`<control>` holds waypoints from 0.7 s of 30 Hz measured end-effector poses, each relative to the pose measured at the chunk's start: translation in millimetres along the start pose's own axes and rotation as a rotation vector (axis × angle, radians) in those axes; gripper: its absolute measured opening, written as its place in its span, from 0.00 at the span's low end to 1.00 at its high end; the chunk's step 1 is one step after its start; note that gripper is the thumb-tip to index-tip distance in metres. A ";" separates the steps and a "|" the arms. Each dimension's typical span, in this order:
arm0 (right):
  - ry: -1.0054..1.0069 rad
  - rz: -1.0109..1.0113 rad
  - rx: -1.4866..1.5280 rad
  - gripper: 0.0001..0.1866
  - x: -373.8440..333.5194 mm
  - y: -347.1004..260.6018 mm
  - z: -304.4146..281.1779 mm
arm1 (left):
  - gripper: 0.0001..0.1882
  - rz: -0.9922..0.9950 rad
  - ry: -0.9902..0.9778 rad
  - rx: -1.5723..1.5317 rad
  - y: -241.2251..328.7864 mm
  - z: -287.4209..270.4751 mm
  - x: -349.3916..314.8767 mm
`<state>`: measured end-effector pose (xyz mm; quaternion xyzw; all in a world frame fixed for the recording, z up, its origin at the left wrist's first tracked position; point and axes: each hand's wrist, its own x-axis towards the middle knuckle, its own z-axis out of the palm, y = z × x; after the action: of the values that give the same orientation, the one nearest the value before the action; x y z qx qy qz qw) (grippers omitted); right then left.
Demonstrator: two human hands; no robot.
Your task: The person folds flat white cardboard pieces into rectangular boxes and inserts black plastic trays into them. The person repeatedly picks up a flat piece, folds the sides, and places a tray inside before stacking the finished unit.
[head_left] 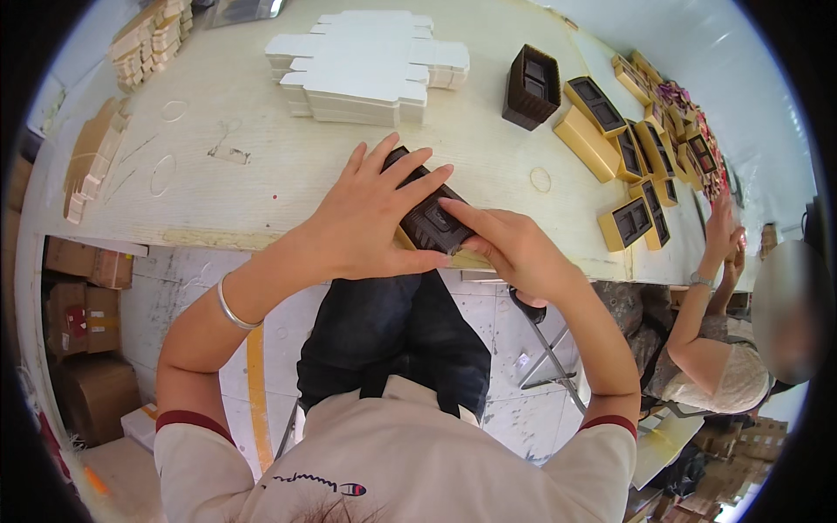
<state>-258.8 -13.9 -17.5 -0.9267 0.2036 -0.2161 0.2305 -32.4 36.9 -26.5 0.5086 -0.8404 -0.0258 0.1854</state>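
A dark brown plastic insert tray [436, 222] with moulded compartments lies slanted at the table's near edge, in front of my body. A strip of gold card shows beside it, under my left hand. My left hand [370, 209] is spread over the tray, fingers apart across its top and thumb along its near end. At the near right corner, my right hand [514, 244] grips the tray, with the thumb on top and the other fingers curled at its side. The tray's underside is hidden.
Flat white cartons [357, 65] are stacked at the back. A nested stack of brown trays [531, 87] stands right of them. Several gold boxes [628, 222] with brown trays lie farther right, near a co-worker's hands [722, 231]. More flat cartons [91, 157] lie at left.
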 end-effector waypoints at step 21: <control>-0.343 -0.107 -0.011 0.26 34.3 -4.1 -18.3 | 0.42 0.196 -0.185 -0.296 -36.4 -16.7 10.4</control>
<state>-238.4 -33.1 9.7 -0.9607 0.1128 -0.0660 0.2451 -0.3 12.7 -16.4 0.3868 -0.8865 -0.1774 0.1816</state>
